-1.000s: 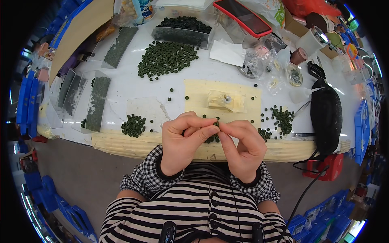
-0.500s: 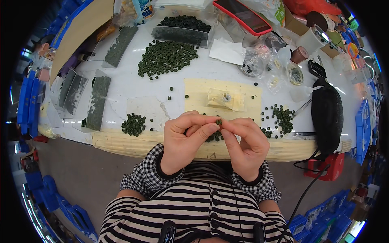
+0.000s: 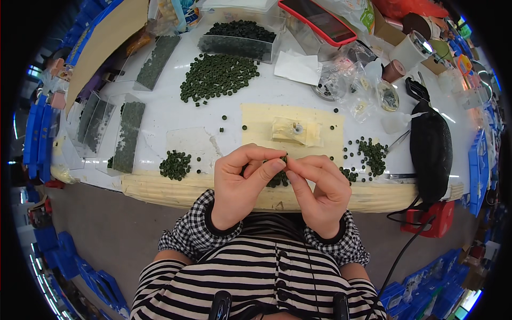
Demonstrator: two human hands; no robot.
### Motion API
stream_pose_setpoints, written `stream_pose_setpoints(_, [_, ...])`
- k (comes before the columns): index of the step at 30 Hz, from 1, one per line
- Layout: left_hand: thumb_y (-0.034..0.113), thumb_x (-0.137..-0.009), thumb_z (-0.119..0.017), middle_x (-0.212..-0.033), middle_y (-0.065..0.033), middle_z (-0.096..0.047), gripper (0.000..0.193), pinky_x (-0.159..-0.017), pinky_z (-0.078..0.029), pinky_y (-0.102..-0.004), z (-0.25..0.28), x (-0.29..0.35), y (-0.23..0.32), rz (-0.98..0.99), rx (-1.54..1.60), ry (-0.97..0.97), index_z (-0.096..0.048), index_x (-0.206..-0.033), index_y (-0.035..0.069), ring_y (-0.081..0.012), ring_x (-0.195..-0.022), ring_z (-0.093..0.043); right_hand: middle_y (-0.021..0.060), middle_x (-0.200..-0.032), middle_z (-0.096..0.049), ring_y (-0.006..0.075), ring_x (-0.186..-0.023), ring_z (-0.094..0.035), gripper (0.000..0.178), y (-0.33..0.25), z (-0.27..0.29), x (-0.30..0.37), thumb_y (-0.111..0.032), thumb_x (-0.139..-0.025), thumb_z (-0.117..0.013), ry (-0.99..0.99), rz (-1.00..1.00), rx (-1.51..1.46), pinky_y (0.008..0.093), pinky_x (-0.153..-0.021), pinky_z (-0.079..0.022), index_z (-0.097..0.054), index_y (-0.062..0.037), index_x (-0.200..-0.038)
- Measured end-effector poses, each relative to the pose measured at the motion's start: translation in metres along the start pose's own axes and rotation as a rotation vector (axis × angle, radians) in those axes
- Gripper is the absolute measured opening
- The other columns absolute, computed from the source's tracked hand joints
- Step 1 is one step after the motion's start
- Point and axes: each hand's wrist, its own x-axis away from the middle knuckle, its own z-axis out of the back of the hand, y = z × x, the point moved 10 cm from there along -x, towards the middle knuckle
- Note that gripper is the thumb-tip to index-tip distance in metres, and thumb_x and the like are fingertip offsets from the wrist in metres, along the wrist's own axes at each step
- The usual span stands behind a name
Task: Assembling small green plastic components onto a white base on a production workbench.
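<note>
Thumb and forefinger of my left hand (image 3: 234,184) pinch a small dark green bead (image 3: 285,157) above the table's front edge. The fingertips of my right hand (image 3: 322,186) meet it from the other side, thumb and forefinger closed at the bead. Fingers cover most of it. Below my hands lies a partly hidden heap of similar beads (image 3: 278,181). Just beyond stands a small block wrapped in pale tape (image 3: 296,131), with a round metal piece on top, on a yellow sheet (image 3: 256,114).
Bead piles lie at left (image 3: 175,165), right (image 3: 372,154) and far middle (image 3: 218,77). Behind is a clear bin of beads (image 3: 240,48); clear trays (image 3: 128,136) stand left. A red-cased phone (image 3: 320,21), white paper (image 3: 297,68) and a black pouch-like thing (image 3: 431,152) lie around.
Both hands have shifted very slightly left, still together at the bead. The right fingertips have moved a little, and less of the bead shows now.
</note>
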Motion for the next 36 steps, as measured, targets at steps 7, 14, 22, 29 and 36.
stream_pose_setpoints(7, [0.002,-0.085,-0.068,-0.062,0.0083,-0.036,0.018,-0.055,-0.03,-0.0181,-0.007,0.001,0.015,-0.07,-0.183,-0.062,-0.07,-0.103,0.0,-0.0022,-0.057,-0.032,0.0102,-0.087,-0.065,0.0149,-0.072,-0.062,0.03,-0.002,0.005,0.002,0.012,-0.074,-0.069,0.009,0.066,0.078,0.0227,-0.063,-0.05,-0.07,0.0005,-0.102])
stream_pose_setpoints(14, [0.0,-0.083,-0.069,-0.059,0.0075,-0.037,0.02,-0.054,-0.031,-0.0189,-0.007,0.003,-0.017,0.239,0.125,-0.058,-0.071,-0.102,0.002,-0.0027,-0.054,-0.033,0.0094,-0.087,-0.065,0.016,-0.07,-0.062,0.031,-0.016,0.002,0.002,0.012,-0.073,-0.069,-0.036,0.225,0.215,0.0234,-0.057,-0.048,-0.071,-0.0007,-0.102])
stream_pose_setpoints(22, [-0.004,-0.079,-0.07,-0.058,0.0059,-0.035,0.022,-0.052,-0.031,-0.0197,-0.016,0.004,0.039,-0.268,-0.405,-0.122,-0.072,-0.1,0.003,-0.0033,-0.054,-0.034,0.0096,-0.087,-0.065,0.0162,-0.07,-0.062,0.033,-0.009,0.007,0.001,0.011,-0.071,-0.071,-0.092,0.115,0.022,0.0238,-0.057,-0.049,-0.071,-0.0006,-0.102])
stream_pose_setpoints(29, [-0.004,-0.079,-0.07,-0.058,0.0059,-0.035,0.021,-0.052,-0.03,-0.0193,-0.014,-0.002,0.025,-0.087,-0.216,-0.192,-0.072,-0.099,0.002,-0.0032,-0.054,-0.034,0.0099,-0.085,-0.065,0.0183,-0.07,-0.062,0.033,-0.028,0.005,0.0,0.011,-0.068,-0.072,-0.084,0.249,0.154,0.0248,-0.058,-0.05,-0.071,-0.0002,-0.1])
stream_pose_setpoints(36, [-0.003,-0.078,-0.071,-0.057,0.0061,-0.035,0.021,-0.051,-0.028,-0.0194,-0.02,-0.004,0.022,0.009,-0.089,-0.238,-0.071,-0.099,0.002,-0.0032,-0.052,-0.032,0.0101,-0.086,-0.065,0.0195,-0.07,-0.063,0.035,-0.046,0.006,-0.003,0.012,-0.068,-0.071,-0.114,0.358,0.238,0.0265,-0.06,-0.051,-0.07,0.0011,-0.101])
